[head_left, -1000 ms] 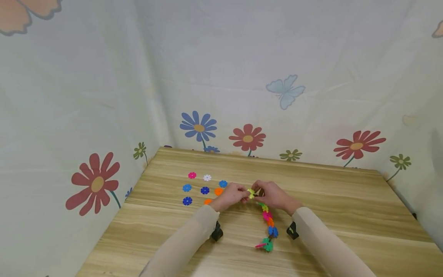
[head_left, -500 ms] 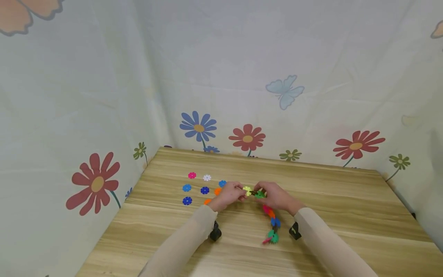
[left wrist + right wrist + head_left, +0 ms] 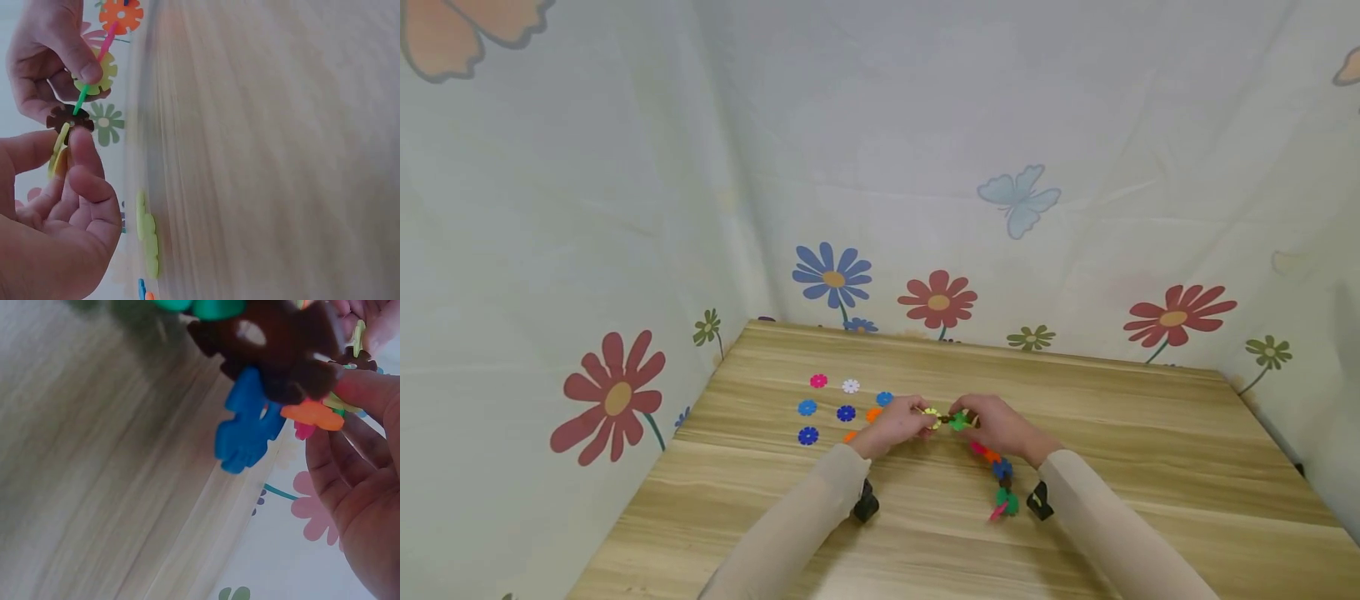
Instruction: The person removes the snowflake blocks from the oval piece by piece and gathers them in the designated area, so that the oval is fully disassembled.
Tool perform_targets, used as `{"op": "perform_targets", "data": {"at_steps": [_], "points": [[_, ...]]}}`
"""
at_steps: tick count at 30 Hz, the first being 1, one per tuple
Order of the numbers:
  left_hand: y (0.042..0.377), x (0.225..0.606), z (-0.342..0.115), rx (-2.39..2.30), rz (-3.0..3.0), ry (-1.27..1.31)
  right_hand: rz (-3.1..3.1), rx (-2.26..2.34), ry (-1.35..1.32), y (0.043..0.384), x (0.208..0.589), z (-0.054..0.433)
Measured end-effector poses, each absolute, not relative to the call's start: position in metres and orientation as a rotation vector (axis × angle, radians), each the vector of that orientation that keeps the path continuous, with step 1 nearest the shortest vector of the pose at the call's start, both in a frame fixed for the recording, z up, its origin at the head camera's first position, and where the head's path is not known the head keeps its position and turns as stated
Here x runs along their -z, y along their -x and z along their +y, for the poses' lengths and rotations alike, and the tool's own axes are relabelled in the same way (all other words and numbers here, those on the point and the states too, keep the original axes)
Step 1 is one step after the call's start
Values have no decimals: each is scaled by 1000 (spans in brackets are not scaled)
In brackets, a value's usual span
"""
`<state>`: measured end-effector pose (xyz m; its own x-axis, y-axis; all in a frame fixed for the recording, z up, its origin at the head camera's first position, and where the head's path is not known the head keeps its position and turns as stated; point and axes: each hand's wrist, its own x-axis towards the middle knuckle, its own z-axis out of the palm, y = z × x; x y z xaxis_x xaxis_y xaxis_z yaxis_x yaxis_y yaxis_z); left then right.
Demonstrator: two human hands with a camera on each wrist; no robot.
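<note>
My left hand [image 3: 898,423] pinches a yellow interlocking flower disc [image 3: 932,418] between thumb and fingers. In the left wrist view, this disc stands edge-on in a slot of a brown flower disc [image 3: 70,119]. A green disc [image 3: 81,100] links the brown one to a yellow-green disc [image 3: 105,72], which my right hand [image 3: 1000,427] pinches. From there the chain hangs towards me through pink, orange [image 3: 122,15], blue [image 3: 1002,468], brown [image 3: 275,344] and green [image 3: 1008,502] discs, ending in a pink one [image 3: 998,510].
Loose flower discs lie spread on the wooden table [image 3: 1112,433] left of my hands: pink [image 3: 818,381], white [image 3: 851,386], several blue [image 3: 846,413] and orange [image 3: 873,413]. Flower-printed cloth [image 3: 880,167] rises behind the table's far edge.
My hands have drawn slightly apart, with the brown and green discs now showing between them. The chain's hanging end has swung right and away from me.
</note>
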<state>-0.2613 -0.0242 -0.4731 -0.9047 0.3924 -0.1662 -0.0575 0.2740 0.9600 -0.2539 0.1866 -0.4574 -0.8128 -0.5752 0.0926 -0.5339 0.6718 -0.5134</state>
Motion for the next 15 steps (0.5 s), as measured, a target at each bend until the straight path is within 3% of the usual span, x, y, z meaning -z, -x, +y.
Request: {"op": "perform_targets", "data": {"at_steps": [15], "points": [[259, 468, -19, -1669, 2315, -223, 2789, 854, 1022, 253, 457, 187]]}}
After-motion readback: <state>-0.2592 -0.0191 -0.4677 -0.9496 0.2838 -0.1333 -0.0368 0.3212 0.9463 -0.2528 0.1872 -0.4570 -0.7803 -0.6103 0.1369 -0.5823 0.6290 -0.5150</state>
